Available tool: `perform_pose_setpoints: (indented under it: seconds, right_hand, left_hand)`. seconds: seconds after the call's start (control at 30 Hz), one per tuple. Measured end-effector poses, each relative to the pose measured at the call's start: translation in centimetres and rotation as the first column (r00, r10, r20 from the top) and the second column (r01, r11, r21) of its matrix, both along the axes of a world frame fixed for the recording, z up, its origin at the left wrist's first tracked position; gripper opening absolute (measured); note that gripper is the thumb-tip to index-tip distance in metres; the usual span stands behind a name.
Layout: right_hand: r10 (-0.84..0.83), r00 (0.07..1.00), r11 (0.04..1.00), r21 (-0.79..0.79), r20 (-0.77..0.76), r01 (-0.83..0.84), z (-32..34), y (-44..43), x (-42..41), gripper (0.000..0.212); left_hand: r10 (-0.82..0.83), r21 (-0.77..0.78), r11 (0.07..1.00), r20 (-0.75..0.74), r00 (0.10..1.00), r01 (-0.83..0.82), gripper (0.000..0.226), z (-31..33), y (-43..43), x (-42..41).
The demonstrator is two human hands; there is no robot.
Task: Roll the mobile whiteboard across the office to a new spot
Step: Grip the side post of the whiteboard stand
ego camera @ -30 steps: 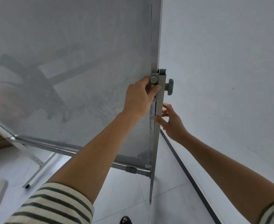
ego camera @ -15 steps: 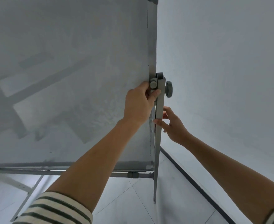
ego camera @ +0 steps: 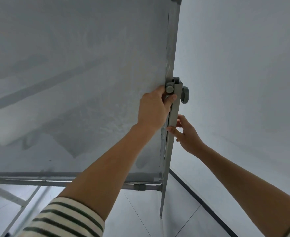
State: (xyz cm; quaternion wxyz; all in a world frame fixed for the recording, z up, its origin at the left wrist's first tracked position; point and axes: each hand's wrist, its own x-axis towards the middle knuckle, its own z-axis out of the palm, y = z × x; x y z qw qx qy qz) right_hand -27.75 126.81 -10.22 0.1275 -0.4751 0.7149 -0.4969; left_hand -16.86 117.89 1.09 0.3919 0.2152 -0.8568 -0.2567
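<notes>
The mobile whiteboard (ego camera: 75, 69) fills the left and centre of the head view, its glossy grey panel facing me. A grey upright stand post (ego camera: 172, 120) runs down its right edge, with a round locking knob (ego camera: 184, 94) near the top. My left hand (ego camera: 153, 108) grips the board's right edge just below the pivot bolt, thumb on the post. My right hand (ego camera: 186, 134) holds the post from the right side a little lower, fingers wrapped round it.
A plain white wall (ego camera: 243, 82) stands close on the right, with a dark baseboard (ego camera: 197, 199) along the tiled floor (ego camera: 140, 216). The stand's lower crossbar (ego camera: 89, 183) and a slanted leg (ego camera: 26, 207) show at the bottom left.
The board has swung to face me more squarely and its bottom rail now looks level. Both hands keep the same grip on the right edge and post.
</notes>
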Motion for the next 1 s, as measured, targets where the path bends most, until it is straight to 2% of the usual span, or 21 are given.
perform_pose_setpoints:
  seconds: [0.2, 0.33, 0.43, 0.53, 0.6, 0.7, 0.77, 0.83, 0.9, 1.0]
  right_hand:
    - [-0.021, 0.998, 1.000, 0.017, -0.062, 0.022, 0.3, 7.2, -0.5, 0.039]
    - [-0.064, 0.984, 0.995, 0.066, -0.168, 0.076, 0.6, 10.9, -0.5, 0.041]
    - [-0.089, 0.950, 0.985, 0.114, -0.300, 0.129, 1.2, 12.9, -0.3, 0.040]
    - [-0.153, 0.864, 0.936, 0.210, -0.479, 0.282, 1.1, 14.9, -0.2, 0.046]
    - [-0.140, 0.837, 0.901, 0.282, -0.530, 0.330, -0.2, 16.0, 0.6, 0.049]
    - [-0.182, 0.865, 0.872, 0.330, -0.468, 0.362, -1.9, 16.6, 2.4, 0.046]
    - [-0.223, 0.857, 0.861, 0.318, -0.465, 0.397, -1.8, 16.8, 3.6, 0.043]
    - [-0.259, 0.810, 0.873, 0.231, -0.526, 0.429, -1.7, 17.2, 5.3, 0.035]
    - [-0.232, 0.806, 0.904, 0.186, -0.545, 0.386, -2.3, 16.9, 8.1, 0.028]
    - [-0.008, 0.892, 0.932, 0.320, -0.452, 0.171, -5.2, 13.6, 13.2, 0.013]
  left_hand:
    - [0.025, 0.014, 1.000, -0.017, 1.000, -0.025, 0.022, 0.0, 7.5, -0.8]
    - [0.021, 0.051, 0.998, -0.005, 1.000, -0.021, 0.021, 0.3, 11.2, -1.0]
    - [0.012, 0.111, 0.994, 0.007, 1.000, -0.012, 0.021, 0.4, 12.9, -0.7]
    - [0.023, 0.179, 0.983, 0.040, 0.999, -0.030, 0.022, -0.2, 13.6, 1.2]
    - [0.048, 0.220, 0.973, 0.074, 0.996, -0.064, 0.020, -1.5, 13.4, 3.7]
    - [0.096, 0.277, 0.951, 0.162, 0.982, -0.138, 0.017, -4.8, 12.5, 8.8]
    - [0.118, 0.339, 0.920, 0.235, 0.965, -0.195, 0.016, -7.7, 11.7, 13.0]
    - [0.147, 0.413, 0.872, 0.294, 0.944, -0.264, 0.014, -10.8, 11.0, 17.7]
    - [0.193, 0.476, 0.806, 0.349, 0.917, -0.351, 0.012, -13.6, 10.3, 22.7]
    - [0.267, 0.521, 0.705, 0.433, 0.861, -0.481, 0.009, -17.1, 9.0, 29.8]
